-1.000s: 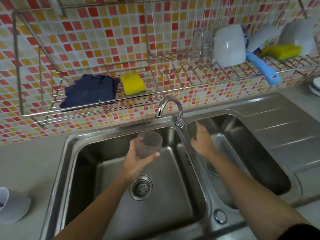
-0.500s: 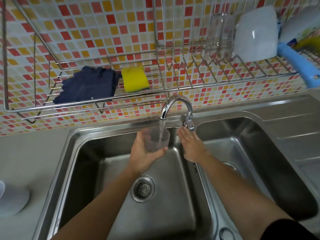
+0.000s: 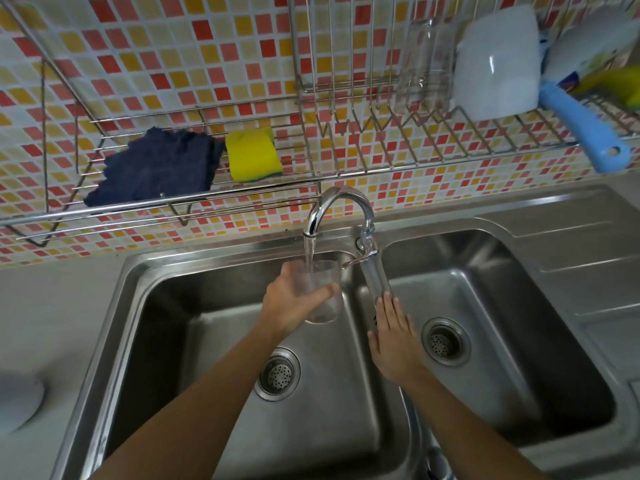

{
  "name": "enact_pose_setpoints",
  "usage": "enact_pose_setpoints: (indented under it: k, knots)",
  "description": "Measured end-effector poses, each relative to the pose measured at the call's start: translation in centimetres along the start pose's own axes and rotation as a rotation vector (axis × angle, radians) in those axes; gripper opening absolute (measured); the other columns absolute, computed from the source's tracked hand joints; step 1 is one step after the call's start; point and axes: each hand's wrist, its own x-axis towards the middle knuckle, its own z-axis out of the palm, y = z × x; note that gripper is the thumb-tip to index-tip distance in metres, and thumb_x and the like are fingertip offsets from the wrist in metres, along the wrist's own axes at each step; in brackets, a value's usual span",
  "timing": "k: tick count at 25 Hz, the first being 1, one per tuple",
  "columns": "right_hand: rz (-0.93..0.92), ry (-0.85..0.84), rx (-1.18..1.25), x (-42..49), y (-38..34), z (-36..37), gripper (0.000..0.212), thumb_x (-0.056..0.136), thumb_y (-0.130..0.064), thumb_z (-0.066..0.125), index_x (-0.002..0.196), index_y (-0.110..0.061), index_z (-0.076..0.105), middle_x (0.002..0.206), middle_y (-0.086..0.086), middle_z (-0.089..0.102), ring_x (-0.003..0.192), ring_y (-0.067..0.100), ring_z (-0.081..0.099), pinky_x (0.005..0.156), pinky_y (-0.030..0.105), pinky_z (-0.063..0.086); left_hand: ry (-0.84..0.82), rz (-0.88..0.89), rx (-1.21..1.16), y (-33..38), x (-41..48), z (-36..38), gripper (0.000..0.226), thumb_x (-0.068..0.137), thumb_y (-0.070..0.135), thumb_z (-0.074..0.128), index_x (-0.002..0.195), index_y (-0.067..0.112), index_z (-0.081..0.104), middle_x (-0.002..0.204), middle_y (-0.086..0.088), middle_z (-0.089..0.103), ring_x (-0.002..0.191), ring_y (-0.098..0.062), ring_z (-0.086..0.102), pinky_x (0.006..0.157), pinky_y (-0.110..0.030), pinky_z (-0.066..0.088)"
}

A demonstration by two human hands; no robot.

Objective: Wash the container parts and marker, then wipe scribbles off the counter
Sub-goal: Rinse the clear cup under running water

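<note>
Left hand (image 3: 291,299) grips a clear container cup (image 3: 323,296), fingers and thumb curled round its wall, over the left basin of the steel double sink (image 3: 207,261). The cup sits directly under the faucet (image 3: 341,206) spout; a water stream (image 3: 309,251) runs into its open mouth.

Right hand (image 3: 393,337) lies flat with fingers straight, holding nothing, over the divider between the basins, fingertips just below the faucet lever (image 3: 374,271). Contact with the lever cannot be determined.

Surroundings: a wire rack (image 3: 311,188) on the tiled wall carries a dark blue cloth (image 3: 156,168) beside a yellow sponge (image 3: 252,154). Further right stand a clear glass (image 3: 426,64), a white bowl (image 3: 497,64) and a blue-handled brush (image 3: 585,133). A white round object (image 3: 17,400) rests on the counter at far left.

Markings: a white bottle (image 3: 588,39) at top right bears a label too blurred to read.
</note>
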Motion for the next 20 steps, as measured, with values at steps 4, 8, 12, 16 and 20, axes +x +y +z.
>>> enact_pose_setpoints:
  k: [4, 8, 12, 16, 20]
  knots:
    - [0.006, 0.028, 0.006, -0.1, -0.2, -0.2, 0.071, 0.081, -0.037, -0.004, 0.145, -0.008, -0.003, 0.151, 0.004, -0.014, 0.138, 0.020, -0.016, 0.111, 0.037, -0.002, 0.009, -0.058, 0.106, 0.7, 0.5, 0.1, 0.045, 0.064, 0.071, 0.060, 0.089, 0.034, 0.064, 0.095, 0.008, 0.068, 0.094, -0.018, 0.063, 0.091, -0.037, 0.050]
    - [0.033, 0.019, 0.043, -0.2, -0.5, -0.3, 0.062, 0.093, -0.017, 0.026, 0.139, -0.010, -0.016, 0.149, 0.003, -0.021, 0.137, 0.019, -0.021, 0.116, 0.037, -0.001, 0.025, -0.027, 0.086, 1.2, 0.2, -0.1, 0.027, 0.081, 0.055, 0.059, 0.066, 0.034, 0.062, 0.073, 0.010, 0.059, 0.074, -0.009, 0.057, 0.084, -0.030, 0.044]
    - [0.022, 0.028, 0.038, -0.3, -0.7, -0.6, 0.072, 0.090, -0.010, 0.035, 0.141, -0.008, -0.015, 0.151, 0.004, -0.020, 0.142, 0.022, -0.015, 0.114, 0.037, 0.000, 0.044, -0.004, 0.113, 1.0, 0.1, -0.8, 0.031, 0.081, 0.061, 0.055, 0.086, 0.033, 0.066, 0.088, 0.001, 0.067, 0.084, -0.018, 0.059, 0.084, -0.030, 0.045]
    - [0.018, 0.012, 0.026, -0.3, -0.7, -0.7, 0.071, 0.090, -0.010, 0.034, 0.145, -0.008, -0.011, 0.154, 0.005, -0.018, 0.141, 0.020, -0.018, 0.111, 0.033, -0.006, -0.044, 0.029, 0.122, 0.1, 0.5, -1.3, 0.059, 0.063, 0.060, 0.073, 0.105, 0.021, 0.060, 0.097, 0.005, 0.065, 0.089, -0.014, 0.062, 0.071, -0.022, 0.048]
    - [0.019, -0.006, 0.016, -0.4, -0.8, -0.9, 0.069, 0.091, -0.012, 0.033, 0.146, -0.008, -0.010, 0.155, 0.005, -0.017, 0.140, 0.018, -0.020, 0.111, 0.032, -0.007, -0.100, 0.147, 0.262, -0.8, -0.1, -1.9, 0.071, 0.051, 0.049, 0.076, 0.115, 0.029, 0.051, 0.100, 0.012, 0.066, 0.095, -0.010, 0.062, 0.079, -0.023, 0.051]
